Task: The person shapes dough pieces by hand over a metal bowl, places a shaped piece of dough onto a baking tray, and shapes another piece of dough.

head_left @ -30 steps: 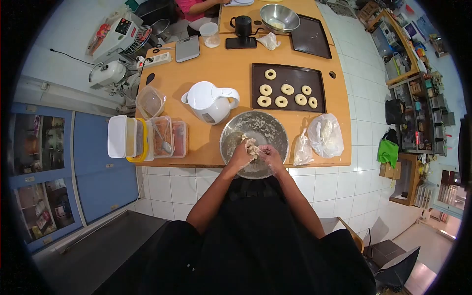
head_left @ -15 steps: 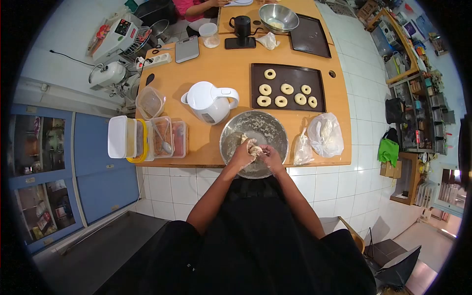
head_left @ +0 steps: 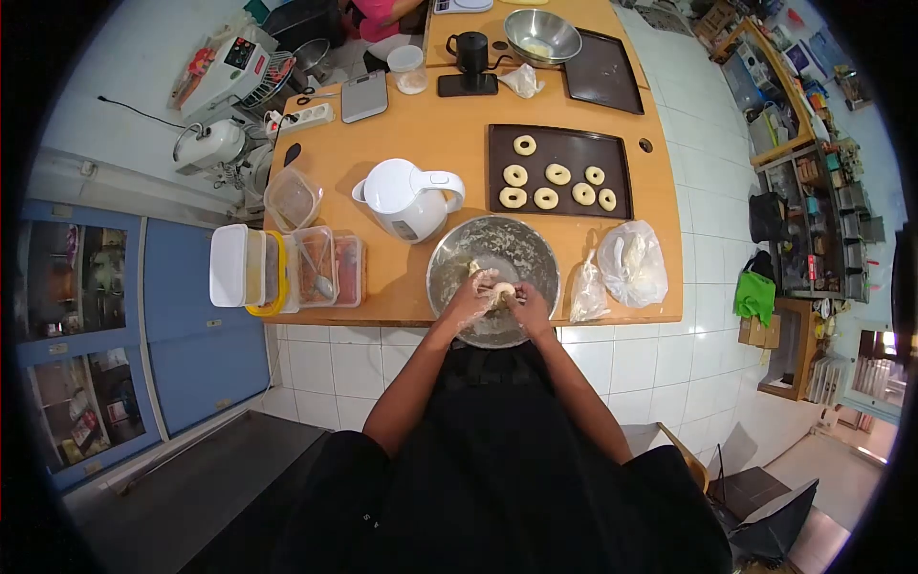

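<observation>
Holding soft, pale, rounded dough piece (head_left: 503,290) between left hand (head_left: 468,303) and right hand (head_left: 529,310), inside round steel bowl (head_left: 500,232) with flaky residue smeared on walls. Curling left fingers against dough piece, sticky bits on skin; bending right fingers onto its right side. Cannot tell exact fingertip contact, too small. Beyond fingers, to left: smooth white kettle (head_left: 392,187). Beyond, to right: smooth dough rings (head_left: 546,206) on flat dark tray (head_left: 579,143). Right of fingers: crinkled translucent bags (head_left: 633,273) on wooden surface (head_left: 387,277).
</observation>
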Demonstrator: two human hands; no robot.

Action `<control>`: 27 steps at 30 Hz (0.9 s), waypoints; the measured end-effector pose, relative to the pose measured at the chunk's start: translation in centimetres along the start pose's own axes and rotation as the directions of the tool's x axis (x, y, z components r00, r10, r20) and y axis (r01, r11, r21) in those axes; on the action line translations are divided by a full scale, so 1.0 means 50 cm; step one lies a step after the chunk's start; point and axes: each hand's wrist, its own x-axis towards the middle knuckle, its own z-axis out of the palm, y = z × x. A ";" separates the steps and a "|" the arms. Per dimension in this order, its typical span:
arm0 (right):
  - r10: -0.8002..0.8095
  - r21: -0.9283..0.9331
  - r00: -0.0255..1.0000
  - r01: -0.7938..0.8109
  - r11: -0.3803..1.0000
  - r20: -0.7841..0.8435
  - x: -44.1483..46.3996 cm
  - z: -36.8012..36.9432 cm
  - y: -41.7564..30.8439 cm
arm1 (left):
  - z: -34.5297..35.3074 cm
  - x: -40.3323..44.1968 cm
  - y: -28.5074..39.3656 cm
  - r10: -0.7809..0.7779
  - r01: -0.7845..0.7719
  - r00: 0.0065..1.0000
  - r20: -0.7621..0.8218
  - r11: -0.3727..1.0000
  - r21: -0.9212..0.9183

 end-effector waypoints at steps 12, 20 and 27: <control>-0.042 -0.080 0.999 0.040 0.996 -0.021 -0.008 -0.016 -0.043 | 0.009 0.002 -0.004 0.039 -0.027 0.998 -0.054 0.979 0.200; -0.085 -0.050 0.995 0.083 0.995 -0.042 -0.013 -0.013 -0.049 | 0.011 -0.014 0.016 0.064 -0.070 0.998 0.026 0.916 0.396; -0.060 -0.096 0.998 0.059 0.994 -0.002 -0.008 -0.020 -0.049 | 0.017 -0.018 0.035 0.067 -0.072 0.997 0.027 0.937 0.341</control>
